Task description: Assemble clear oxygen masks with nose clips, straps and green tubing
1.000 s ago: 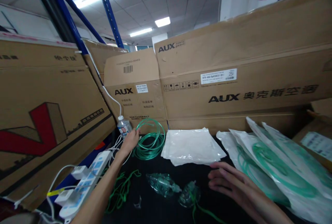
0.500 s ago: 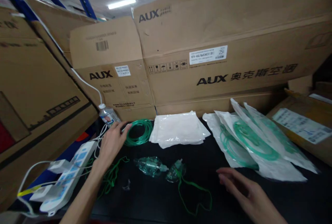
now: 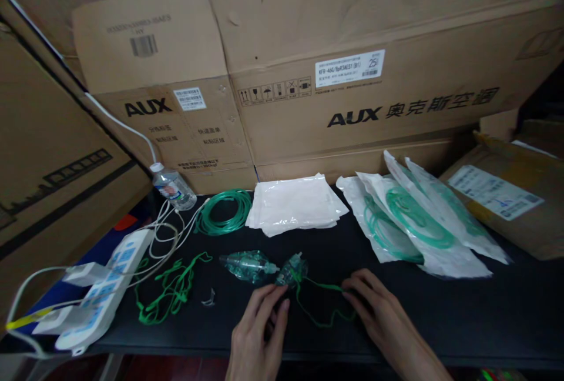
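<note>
Partly overlapped by the left hand's [image 3: 258, 337] fingertips, a small translucent green oxygen mask [image 3: 291, 269] lies on the black tabletop [image 3: 423, 316], its far end touching or nearly touching a longer green mask [image 3: 247, 266]. The left thumb stands a little apart from the fingers; whether they grip the mask's near edge cannot be told. The right hand [image 3: 381, 310] has thumb and forefinger pinched on the mask's green elastic strap [image 3: 324, 285], whose far bend runs out of sight beneath that hand. Both forearms are cut off by the lower edge. Left of the masks lies a small clear piece [image 3: 208, 297] (too faint to identify), and the label on the plastic bottle [image 3: 174, 187] is blurred. White film clouds the coiled tubing [image 3: 420, 219] inside the pouches [image 3: 462, 269].
</note>
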`<state>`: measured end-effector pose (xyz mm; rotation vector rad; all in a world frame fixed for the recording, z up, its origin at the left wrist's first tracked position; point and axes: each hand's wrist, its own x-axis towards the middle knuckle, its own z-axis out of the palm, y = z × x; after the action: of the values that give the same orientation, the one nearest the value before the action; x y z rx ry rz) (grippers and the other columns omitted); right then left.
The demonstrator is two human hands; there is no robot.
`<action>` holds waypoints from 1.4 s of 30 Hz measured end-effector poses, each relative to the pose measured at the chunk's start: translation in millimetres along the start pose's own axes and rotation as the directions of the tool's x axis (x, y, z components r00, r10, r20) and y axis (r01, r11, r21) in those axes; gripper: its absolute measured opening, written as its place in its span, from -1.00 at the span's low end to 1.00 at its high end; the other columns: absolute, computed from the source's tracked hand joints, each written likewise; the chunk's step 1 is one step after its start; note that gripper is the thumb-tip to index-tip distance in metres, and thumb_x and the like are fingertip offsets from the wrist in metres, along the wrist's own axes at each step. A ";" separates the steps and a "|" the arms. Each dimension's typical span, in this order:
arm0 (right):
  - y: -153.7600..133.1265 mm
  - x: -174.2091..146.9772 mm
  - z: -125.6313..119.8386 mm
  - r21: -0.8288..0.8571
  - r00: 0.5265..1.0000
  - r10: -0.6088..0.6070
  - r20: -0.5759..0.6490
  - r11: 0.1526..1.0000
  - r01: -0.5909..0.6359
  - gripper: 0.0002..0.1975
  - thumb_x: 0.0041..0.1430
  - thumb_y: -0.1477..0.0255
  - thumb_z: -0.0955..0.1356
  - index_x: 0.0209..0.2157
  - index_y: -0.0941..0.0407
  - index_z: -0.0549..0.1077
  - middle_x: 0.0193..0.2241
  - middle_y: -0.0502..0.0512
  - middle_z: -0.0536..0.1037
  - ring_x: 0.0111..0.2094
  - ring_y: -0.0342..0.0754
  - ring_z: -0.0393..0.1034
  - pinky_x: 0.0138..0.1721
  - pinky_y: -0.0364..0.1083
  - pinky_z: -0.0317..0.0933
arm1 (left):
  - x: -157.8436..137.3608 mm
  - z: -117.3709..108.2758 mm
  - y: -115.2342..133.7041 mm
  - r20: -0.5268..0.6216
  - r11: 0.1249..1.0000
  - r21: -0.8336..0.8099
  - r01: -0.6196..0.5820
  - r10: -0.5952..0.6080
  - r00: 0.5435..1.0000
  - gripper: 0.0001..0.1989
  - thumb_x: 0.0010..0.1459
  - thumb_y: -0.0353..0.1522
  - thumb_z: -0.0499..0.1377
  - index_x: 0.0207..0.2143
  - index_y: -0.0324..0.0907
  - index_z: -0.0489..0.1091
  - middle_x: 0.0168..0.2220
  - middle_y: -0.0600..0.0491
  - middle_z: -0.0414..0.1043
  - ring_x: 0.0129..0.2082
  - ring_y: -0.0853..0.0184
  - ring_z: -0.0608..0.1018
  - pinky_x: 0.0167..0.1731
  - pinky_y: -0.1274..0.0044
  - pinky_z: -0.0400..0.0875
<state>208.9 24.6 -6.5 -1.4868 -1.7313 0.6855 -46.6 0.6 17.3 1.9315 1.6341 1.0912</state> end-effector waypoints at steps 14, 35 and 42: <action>-54.5 49.1 18.8 0.288 0.997 0.003 0.078 0.957 -0.026 -0.79 0.25 0.34 0.37 -0.18 0.02 0.68 -0.25 0.16 0.61 -0.16 0.14 0.51 0.02 0.11 0.34 | 13.1 21.5 -3.7 -0.012 0.979 0.177 0.097 -0.096 0.995 -0.76 0.38 -0.21 0.12 -0.06 -0.06 0.55 -0.31 0.03 0.58 -0.45 0.25 0.67 -0.42 0.49 0.58; -58.8 2.7 25.5 0.900 0.850 0.406 0.337 0.127 -0.417 -0.64 0.02 0.11 0.60 -0.37 0.15 0.68 -0.41 0.10 0.55 -0.39 -0.11 0.31 -0.42 -0.16 0.24 | 30.0 26.5 35.3 0.185 0.686 -0.599 0.412 -0.382 0.906 -0.54 0.16 0.03 0.30 -0.20 -0.18 0.66 -0.27 -0.06 0.61 -0.68 0.49 0.47 -0.74 0.67 0.32; -61.1 0.9 29.0 0.891 0.815 0.427 0.392 0.043 -0.451 -0.62 -0.10 0.13 0.65 -0.50 0.15 0.64 -0.56 -0.03 0.42 -0.53 -0.21 0.20 -0.49 -0.20 0.19 | 27.1 21.0 41.0 0.411 0.640 -0.573 0.512 -0.315 0.855 -0.45 0.12 0.04 0.33 -0.07 -0.20 0.65 -0.63 0.09 0.44 -0.73 0.45 0.44 -0.70 0.67 0.34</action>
<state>149.7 16.2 25.1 -0.9297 -0.3530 1.7369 -3.4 20.1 42.0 1.0881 1.2009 0.9687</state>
